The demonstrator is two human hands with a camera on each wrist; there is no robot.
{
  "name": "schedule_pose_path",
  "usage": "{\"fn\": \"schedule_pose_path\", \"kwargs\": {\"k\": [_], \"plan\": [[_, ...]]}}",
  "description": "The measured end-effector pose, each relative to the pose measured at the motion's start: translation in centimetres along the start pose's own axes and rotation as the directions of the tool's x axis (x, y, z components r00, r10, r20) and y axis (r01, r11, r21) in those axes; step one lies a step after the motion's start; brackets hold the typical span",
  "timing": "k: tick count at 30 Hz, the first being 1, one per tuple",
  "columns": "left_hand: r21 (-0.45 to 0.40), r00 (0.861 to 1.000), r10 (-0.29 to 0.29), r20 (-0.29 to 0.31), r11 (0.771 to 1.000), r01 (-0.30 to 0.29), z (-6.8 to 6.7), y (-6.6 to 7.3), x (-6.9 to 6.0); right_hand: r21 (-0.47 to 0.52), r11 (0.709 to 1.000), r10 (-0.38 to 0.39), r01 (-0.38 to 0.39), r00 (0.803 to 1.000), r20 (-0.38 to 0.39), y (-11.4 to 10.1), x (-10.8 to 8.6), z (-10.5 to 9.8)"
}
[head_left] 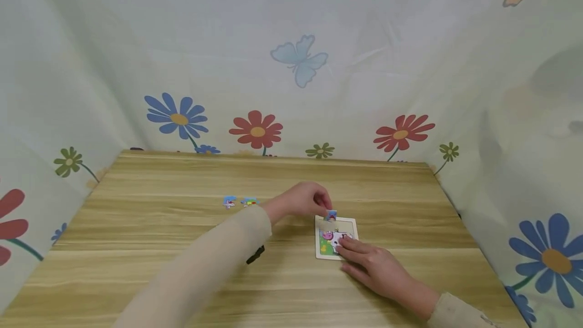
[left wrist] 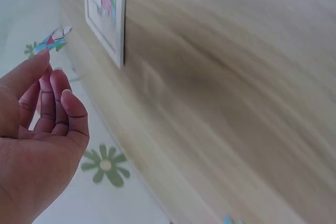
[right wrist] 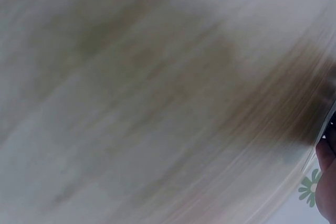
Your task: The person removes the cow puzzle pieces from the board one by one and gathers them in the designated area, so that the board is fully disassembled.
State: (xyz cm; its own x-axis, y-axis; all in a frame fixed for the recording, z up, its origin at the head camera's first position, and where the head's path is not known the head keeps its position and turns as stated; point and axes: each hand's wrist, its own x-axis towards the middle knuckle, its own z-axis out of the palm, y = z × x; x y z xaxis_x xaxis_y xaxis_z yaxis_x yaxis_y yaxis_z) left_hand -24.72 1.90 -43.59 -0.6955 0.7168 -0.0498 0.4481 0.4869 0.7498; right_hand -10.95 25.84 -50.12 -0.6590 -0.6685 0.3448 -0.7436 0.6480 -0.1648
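In the head view my left hand (head_left: 304, 199) pinches a small blue jigsaw piece (head_left: 332, 214) between thumb and fingertips. It is held over the top edge of a white-framed puzzle board (head_left: 318, 247). The left wrist view shows the same piece (left wrist: 52, 40) at the fingertips, with red, green and white on it. Across the board's lower part lies a picture of a pink-nosed cow (head_left: 334, 238); its upper part shows a pale bare base. My right hand (head_left: 381, 270) rests with extended fingers on the board's lower right. Only a sliver of that hand appears in the right wrist view.
Two loose jigsaw pieces, one blue and white (head_left: 230, 202) and one blue and green (head_left: 249, 202), lie left of my left forearm. A black strap end (head_left: 255, 254) hangs under the left sleeve. A flowered cloth (head_left: 291, 105) surrounds the wood-grain table (head_left: 182, 181).
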Motion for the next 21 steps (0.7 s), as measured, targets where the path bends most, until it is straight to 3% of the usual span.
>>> {"fn": "schedule_pose_path", "kwargs": {"k": [7, 11, 21], "plan": [[0.037, 0.998, -0.064, -0.007, 0.997, 0.064, -3.0, -1.6, -2.0, -0.005, 1.000, -0.015, 0.015, 1.000, -0.024, 0.0, 0.1, 0.0], [0.025, 0.996, -0.083, -0.016, 0.996, 0.083, -4.6, -2.4, -3.1, -0.016, 1.000, -0.007, 0.007, 1.000, -0.001, 0.0, 0.1, 0.0], [0.015, 0.989, -0.146, -0.024, 0.989, 0.146, -7.3, -4.6, -5.3, -0.023, 1.000, -0.004, 0.004, 1.000, -0.016, 0.1, 0.1, 0.1]]}}
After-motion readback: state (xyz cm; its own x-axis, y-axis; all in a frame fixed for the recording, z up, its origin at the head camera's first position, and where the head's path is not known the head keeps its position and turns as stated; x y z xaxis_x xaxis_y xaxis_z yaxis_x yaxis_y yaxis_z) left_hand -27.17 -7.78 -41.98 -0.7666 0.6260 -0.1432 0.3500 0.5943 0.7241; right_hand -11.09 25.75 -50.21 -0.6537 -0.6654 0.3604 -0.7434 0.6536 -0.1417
